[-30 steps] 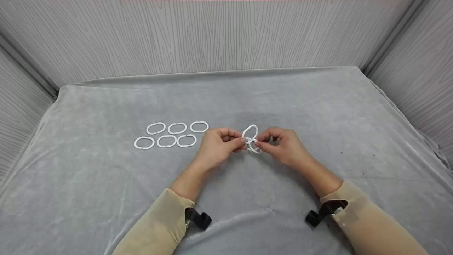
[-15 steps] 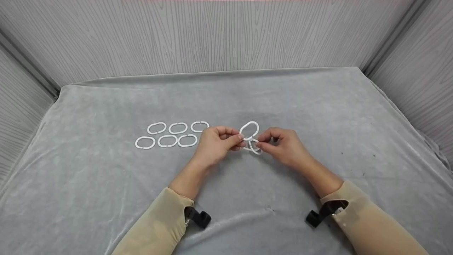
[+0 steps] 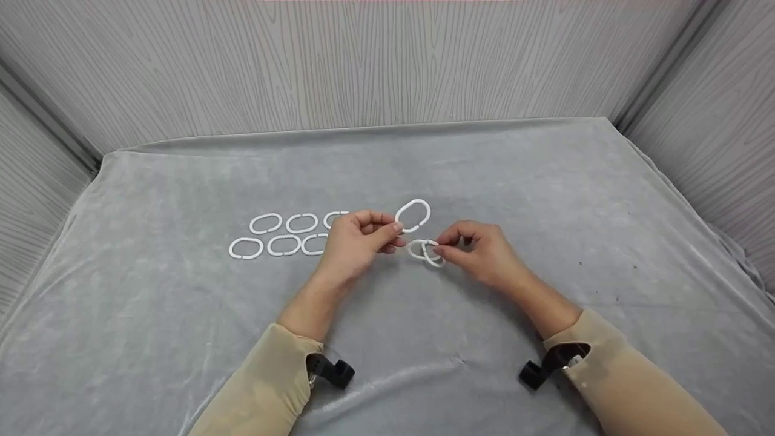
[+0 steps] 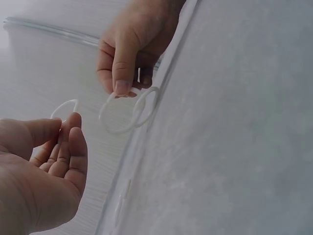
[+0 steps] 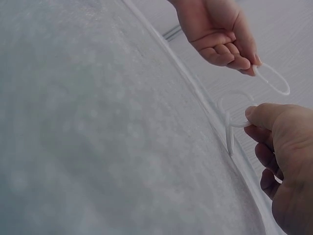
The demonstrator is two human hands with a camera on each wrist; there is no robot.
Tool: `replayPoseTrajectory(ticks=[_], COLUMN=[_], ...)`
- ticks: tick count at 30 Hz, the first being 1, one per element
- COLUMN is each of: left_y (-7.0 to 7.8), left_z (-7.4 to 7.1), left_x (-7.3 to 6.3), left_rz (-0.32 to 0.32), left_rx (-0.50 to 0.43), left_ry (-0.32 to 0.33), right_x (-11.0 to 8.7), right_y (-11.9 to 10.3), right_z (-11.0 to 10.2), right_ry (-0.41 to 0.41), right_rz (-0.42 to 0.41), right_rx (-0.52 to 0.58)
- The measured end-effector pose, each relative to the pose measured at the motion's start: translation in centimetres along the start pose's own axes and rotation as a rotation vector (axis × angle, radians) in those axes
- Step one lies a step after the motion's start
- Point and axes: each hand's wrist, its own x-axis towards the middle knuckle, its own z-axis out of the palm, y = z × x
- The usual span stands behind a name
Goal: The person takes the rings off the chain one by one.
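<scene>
My left hand pinches a white oval split ring at its lower left edge, thumb against fingers. This ring stands up above the cloth, apart from the others. To the right, my right hand pinches one of two interlinked white rings between thumb and fingertips. The right wrist view shows the second linked ring hanging from the one in my right fingers. In the left wrist view the linked pair hangs under the right hand, while the left hand partly hides its own ring.
Several loose white split rings lie in two rows left of my hands; the left hand partly covers the nearest ones. Grey cloth with some folds covers the table. A pale wood-grain wall stands behind it.
The left hand has moved left and slightly away with its ring, which touched or overlapped the linked pair before and is now separate. My right hand has barely moved and keeps the pair.
</scene>
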Motion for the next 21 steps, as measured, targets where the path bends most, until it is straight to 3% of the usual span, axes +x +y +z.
replayPoseTrajectory(ticks=[5,12,21], left_y=[0.4,1.0,2.4], left_z=[-0.5,-1.4,-3.7], left_x=[0.1,0.1,-0.2], left_rz=[0.006,-0.001,0.013], left_rx=[-0.012,-0.033,0.060], left_ry=[0.050,0.061,0.049], right_x=[0.0,0.1,-0.1], right_y=[0.0,0.3,0.2], right_z=[0.0,0.3,0.0], right_ry=[0.006,0.012,0.003], right_rz=[-0.013,-0.033,-0.012], right_rx=[0.004,0.015,0.012])
